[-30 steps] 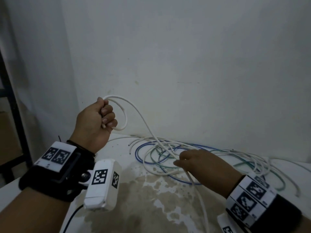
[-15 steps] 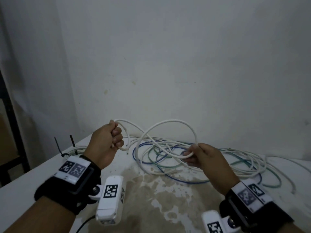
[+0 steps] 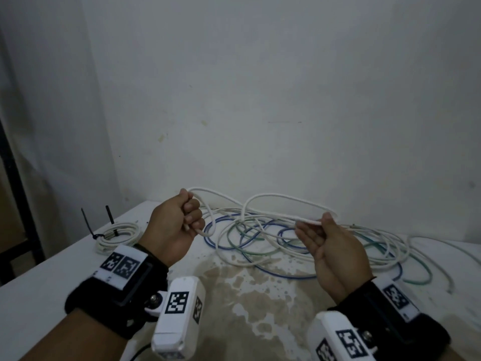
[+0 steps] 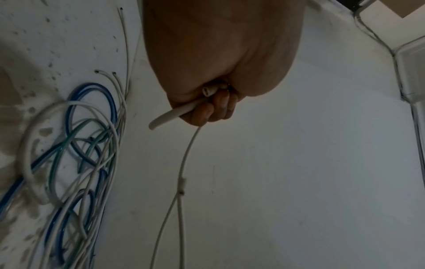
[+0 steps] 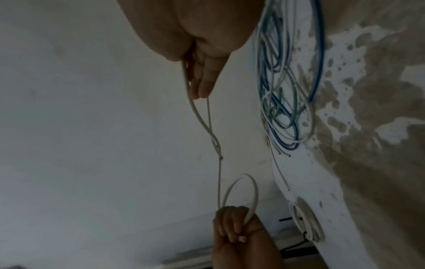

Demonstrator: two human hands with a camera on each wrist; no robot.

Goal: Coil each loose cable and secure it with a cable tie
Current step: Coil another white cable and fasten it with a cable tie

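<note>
A white cable (image 3: 286, 196) spans between both hands above the table. My left hand (image 3: 182, 220) is a fist gripping a small loop of it, with the cut end poking out below the fingers (image 4: 207, 91). My right hand (image 3: 328, 243) is palm up to the right, its fingers nearly straight, and the thumb pins the far bend of a long loop against them. In the right wrist view the cable (image 5: 197, 112) runs from the right fingers (image 5: 202, 80) down to the left hand (image 5: 234, 233). Loose white, blue and green cables (image 3: 260, 243) lie tangled below.
A coiled white cable (image 3: 114, 234) bound with black ties (image 3: 86, 220) lies at the table's far left. The white table (image 3: 39, 295) has a brown stain (image 3: 260, 295) in the middle and meets a bare wall. A dark frame (image 3: 15, 178) stands beyond the left edge.
My left hand came down from its raised position. My right hand lifted the cable off the pile, moved right and turned palm up, drawing the loop out long.
</note>
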